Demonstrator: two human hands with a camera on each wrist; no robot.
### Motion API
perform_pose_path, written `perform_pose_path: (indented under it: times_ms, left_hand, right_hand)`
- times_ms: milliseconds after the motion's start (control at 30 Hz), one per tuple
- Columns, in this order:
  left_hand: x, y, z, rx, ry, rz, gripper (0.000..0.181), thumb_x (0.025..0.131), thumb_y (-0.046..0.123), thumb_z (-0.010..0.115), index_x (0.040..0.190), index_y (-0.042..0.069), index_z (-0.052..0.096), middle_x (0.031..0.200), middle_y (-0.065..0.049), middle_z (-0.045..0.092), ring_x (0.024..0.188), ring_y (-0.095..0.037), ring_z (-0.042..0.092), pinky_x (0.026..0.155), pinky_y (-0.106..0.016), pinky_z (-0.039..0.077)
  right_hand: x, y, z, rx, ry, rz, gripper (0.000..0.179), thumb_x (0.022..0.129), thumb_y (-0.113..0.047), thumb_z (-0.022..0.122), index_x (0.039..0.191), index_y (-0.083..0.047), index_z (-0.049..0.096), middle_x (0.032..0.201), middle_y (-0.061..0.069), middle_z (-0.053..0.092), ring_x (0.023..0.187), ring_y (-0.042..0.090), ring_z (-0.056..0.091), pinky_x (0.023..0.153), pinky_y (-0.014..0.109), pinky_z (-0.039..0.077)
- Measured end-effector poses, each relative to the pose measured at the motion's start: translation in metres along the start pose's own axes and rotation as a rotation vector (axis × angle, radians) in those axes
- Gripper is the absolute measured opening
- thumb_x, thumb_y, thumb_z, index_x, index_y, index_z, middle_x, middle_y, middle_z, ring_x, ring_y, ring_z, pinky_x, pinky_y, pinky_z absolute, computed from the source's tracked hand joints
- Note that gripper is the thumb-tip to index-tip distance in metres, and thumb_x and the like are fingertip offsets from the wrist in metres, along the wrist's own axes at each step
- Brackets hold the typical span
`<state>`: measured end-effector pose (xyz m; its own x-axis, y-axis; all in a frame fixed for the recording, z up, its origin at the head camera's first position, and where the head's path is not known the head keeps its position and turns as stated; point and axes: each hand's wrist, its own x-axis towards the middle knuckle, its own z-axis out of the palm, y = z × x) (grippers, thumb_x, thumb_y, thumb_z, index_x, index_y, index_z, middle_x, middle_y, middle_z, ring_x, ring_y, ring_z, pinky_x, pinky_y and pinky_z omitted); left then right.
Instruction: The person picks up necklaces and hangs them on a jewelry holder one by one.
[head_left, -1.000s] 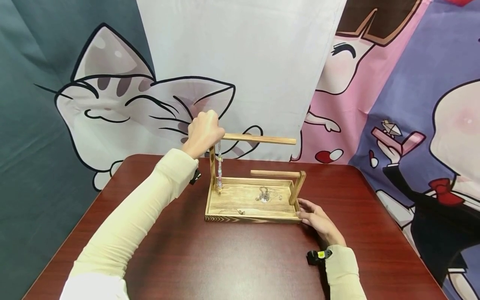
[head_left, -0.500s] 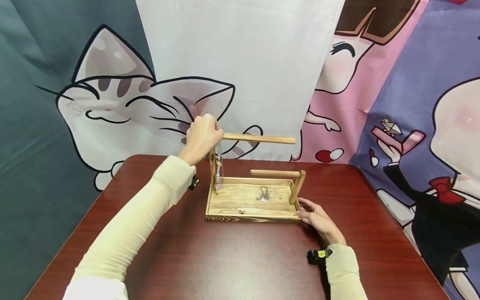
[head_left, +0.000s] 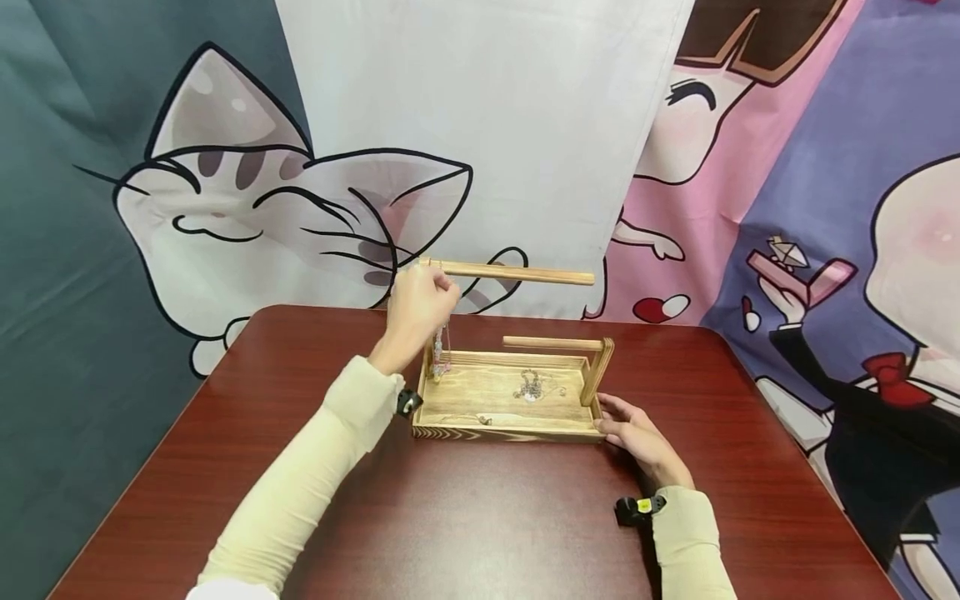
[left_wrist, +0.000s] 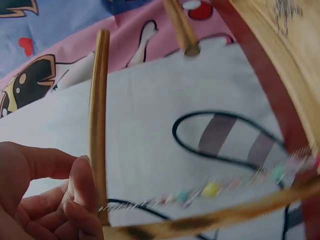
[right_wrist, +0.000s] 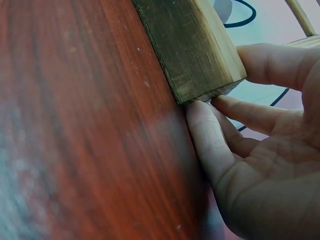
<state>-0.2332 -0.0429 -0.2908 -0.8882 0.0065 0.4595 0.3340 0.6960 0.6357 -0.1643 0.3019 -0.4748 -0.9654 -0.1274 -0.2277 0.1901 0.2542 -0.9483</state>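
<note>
A wooden jewelry stand (head_left: 510,436) has a shallow tray, a high bar (head_left: 517,274) and a lower bar (head_left: 555,342). My left hand (head_left: 420,302) is just below the high bar's left end, fingers bent and tips close together; I cannot tell whether anything thin is between them. A pastel beaded necklace (left_wrist: 210,190) hangs from that bar end, its upper part partly hidden by the hand in the head view. At the tray's near right corner (right_wrist: 200,65), my right hand (head_left: 637,442) holds the wood between thumb and fingers.
A silvery chain necklace (head_left: 531,388) and a thin chain (head_left: 480,420) lie in the tray. The stand rests on a reddish-brown table (head_left: 480,517). Behind it hangs a cartoon-printed cloth (head_left: 510,125).
My left hand has moved down from the high bar's left end, uncovering it. The beaded necklace has swung a little, and two strands show. My right hand stays at the tray corner.
</note>
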Motion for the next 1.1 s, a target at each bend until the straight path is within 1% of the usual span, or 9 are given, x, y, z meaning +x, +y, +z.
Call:
perform_pose_path:
  times_ms: [133, 300, 433, 600, 667, 833, 933, 1000, 1100]
  left_hand:
    - [-0.020, -0.005, 0.016, -0.080, -0.030, -0.042, 0.014, 0.077, 0.015, 0.057, 0.067, 0.014, 0.067, 0.052, 0.005, 0.059, 0.043, -0.011, 0.054, 0.047, -0.029, 0.045]
    - [-0.050, -0.012, 0.041, -0.061, -0.056, -0.098, 0.012, 0.077, 0.018, 0.062, 0.067, 0.017, 0.068, 0.054, 0.007, 0.059, 0.052, -0.012, 0.056, 0.056, -0.032, 0.046]
    - [-0.067, -0.021, 0.062, -0.069, -0.061, -0.121, 0.013, 0.074, 0.014, 0.061, 0.063, 0.017, 0.067, 0.050, 0.009, 0.056, 0.051, -0.011, 0.054, 0.054, -0.030, 0.045]
    - [-0.075, -0.029, 0.081, -0.111, -0.050, -0.094, 0.012, 0.072, 0.009, 0.061, 0.063, 0.014, 0.067, 0.049, 0.007, 0.053, 0.049, -0.009, 0.050, 0.053, -0.028, 0.044]
    - [-0.078, -0.032, 0.089, -0.151, -0.070, -0.110, 0.011, 0.073, 0.008, 0.062, 0.066, 0.013, 0.068, 0.048, 0.007, 0.054, 0.046, -0.008, 0.049, 0.061, -0.028, 0.044]
    - [-0.081, -0.037, 0.106, -0.244, -0.117, -0.192, 0.007, 0.076, 0.012, 0.065, 0.072, 0.013, 0.071, 0.049, 0.007, 0.058, 0.042, -0.006, 0.051, 0.067, -0.031, 0.045]
    - [-0.081, -0.038, 0.115, -0.303, -0.138, -0.245, 0.005, 0.078, 0.015, 0.068, 0.077, 0.011, 0.071, 0.056, 0.002, 0.062, 0.044, -0.007, 0.053, 0.065, -0.031, 0.046]
    - [-0.080, -0.038, 0.121, -0.342, -0.156, -0.287, 0.009, 0.078, 0.016, 0.070, 0.083, 0.008, 0.071, 0.060, -0.001, 0.064, 0.046, -0.009, 0.055, 0.062, -0.031, 0.047]
    - [-0.080, -0.039, 0.130, -0.355, -0.184, -0.325, 0.018, 0.079, 0.018, 0.070, 0.091, 0.005, 0.070, 0.066, -0.004, 0.066, 0.050, -0.011, 0.057, 0.059, -0.030, 0.047]
  right_hand:
    - [-0.001, 0.000, -0.002, 0.005, 0.000, 0.005, 0.062, 0.086, -0.009, 0.056, 0.141, -0.004, 0.028, 0.139, 0.023, 0.036, 0.116, 0.025, 0.045, 0.084, 0.027, 0.043]
    - [-0.001, 0.000, -0.002, 0.012, 0.000, 0.009, 0.062, 0.087, -0.008, 0.056, 0.142, -0.004, 0.027, 0.139, 0.022, 0.036, 0.115, 0.025, 0.045, 0.084, 0.028, 0.043]
    - [0.000, 0.001, -0.001, 0.032, -0.005, 0.008, 0.062, 0.086, -0.007, 0.056, 0.141, -0.004, 0.027, 0.138, 0.022, 0.036, 0.114, 0.025, 0.046, 0.084, 0.027, 0.044]
    - [0.001, 0.000, 0.000, 0.023, -0.003, 0.000, 0.062, 0.086, -0.007, 0.056, 0.141, -0.003, 0.028, 0.138, 0.023, 0.037, 0.114, 0.025, 0.047, 0.082, 0.026, 0.044]
    - [0.001, 0.000, 0.000, 0.026, -0.008, 0.003, 0.062, 0.086, -0.007, 0.056, 0.141, -0.004, 0.027, 0.138, 0.023, 0.037, 0.113, 0.024, 0.047, 0.083, 0.026, 0.044]
    - [0.002, 0.000, 0.000, 0.046, 0.003, 0.014, 0.061, 0.086, -0.006, 0.055, 0.141, -0.006, 0.029, 0.136, 0.021, 0.038, 0.110, 0.021, 0.049, 0.081, 0.025, 0.045]
    - [0.002, -0.001, 0.000, 0.044, 0.008, 0.020, 0.061, 0.086, -0.006, 0.055, 0.141, -0.005, 0.029, 0.137, 0.021, 0.037, 0.109, 0.020, 0.049, 0.080, 0.025, 0.045]
    - [0.002, -0.001, -0.001, 0.036, 0.000, 0.023, 0.062, 0.087, -0.007, 0.056, 0.142, -0.005, 0.028, 0.138, 0.021, 0.036, 0.110, 0.019, 0.048, 0.081, 0.024, 0.045]
    - [0.001, -0.001, -0.002, 0.037, -0.002, 0.022, 0.062, 0.087, -0.007, 0.056, 0.142, -0.004, 0.027, 0.139, 0.022, 0.036, 0.111, 0.020, 0.048, 0.081, 0.024, 0.044]
